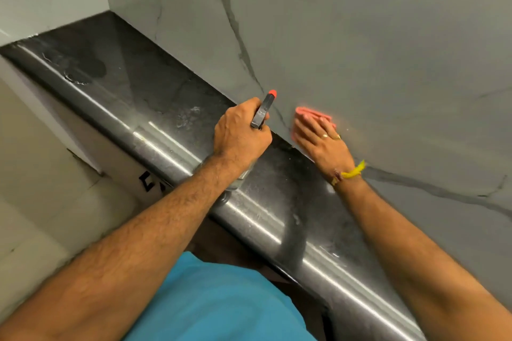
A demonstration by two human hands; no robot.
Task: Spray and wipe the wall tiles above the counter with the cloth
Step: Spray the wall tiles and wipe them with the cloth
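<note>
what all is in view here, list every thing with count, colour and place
cloth: one, pink, flat against the wall just above the counter
spray bottle: one, dark head with an orange nozzle tip, left of the cloth, aimed at the wall
wall tiles: grey with dark veins, behind the counter
counter: one, black and glossy, running from the far left corner to the near right
shirt: one, blue, bottom centre
thread band: one, yellow, on the right wrist
hands: left hand grips the spray bottle; right hand presses the cloth, fingers straight
</note>
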